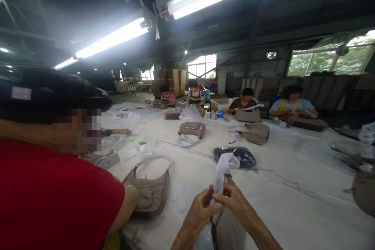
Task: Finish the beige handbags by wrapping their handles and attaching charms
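A taupe handbag (233, 228) stands at the table's front edge, directly before me. Its shoulder strap (223, 170), covered in thin white wrapping, arches up above the bag. My left hand (202, 208) is closed on the lower part of this wrapped strap, thumb and fingers pinching it. From the other side my right hand (234, 202) also grips it, its fingertips close to the left ones. A small gold-coloured metal piece shows by the fingers. Just behind the strap lies a clear plastic bag with dark contents (244, 157).
At my left, a person in a red shirt (55, 199) sits close, their arm beside another taupe handbag (150, 195). White paper strips (181, 197) lie near it. More handbags (191, 129) and plastic wrapping are spread over the white table (293, 211). Several people work along its far side.
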### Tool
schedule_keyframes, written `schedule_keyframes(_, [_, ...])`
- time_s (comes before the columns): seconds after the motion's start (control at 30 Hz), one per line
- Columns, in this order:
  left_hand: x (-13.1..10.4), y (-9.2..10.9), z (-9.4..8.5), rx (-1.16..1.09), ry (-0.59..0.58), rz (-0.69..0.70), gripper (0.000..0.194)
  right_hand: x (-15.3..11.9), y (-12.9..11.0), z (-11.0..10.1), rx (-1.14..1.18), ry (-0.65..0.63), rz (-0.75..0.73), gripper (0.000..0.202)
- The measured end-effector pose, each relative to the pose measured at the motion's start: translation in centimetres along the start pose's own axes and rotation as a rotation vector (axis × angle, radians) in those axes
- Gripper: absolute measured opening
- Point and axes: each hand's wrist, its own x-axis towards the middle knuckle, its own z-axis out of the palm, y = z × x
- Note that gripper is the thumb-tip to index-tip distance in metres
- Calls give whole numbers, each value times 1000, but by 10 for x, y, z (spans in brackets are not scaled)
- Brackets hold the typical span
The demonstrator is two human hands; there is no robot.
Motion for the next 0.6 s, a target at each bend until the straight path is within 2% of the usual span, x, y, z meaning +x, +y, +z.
schedule_keyframes(0.1, [8, 2, 6, -54, -15, -70, 59, 2, -5, -6, -55, 18, 32, 46])
schedule_keyframes(0.2, [7, 8, 9, -73, -1, -98, 44, 5, -10, -14, -119, 33, 32, 53])
schedule_keyframes(0.27, [7, 10, 9, -93, -20, -86, 36, 10, -15, -21, -87, 131, 53, 54])
schedule_keyframes(0.37, [11, 6, 7, -107, -62, -110, 31, 24, -24, -29, 124, 302, 156, 54])
schedule_keyframes(0.43, [15, -1, 4, -81, -82, -146, 26, 36, -33, -34, 287, 337, 178, 48])
schedule_keyframes(0.5, [18, -8, -1, -47, -108, -187, 21, 47, -44, -37, 402, 384, 135, 35])
schedule_keyframes(0.6, [18, -11, -13, -2, -215, -219, 15, 56, -63, -38, 463, 479, 86, 18])
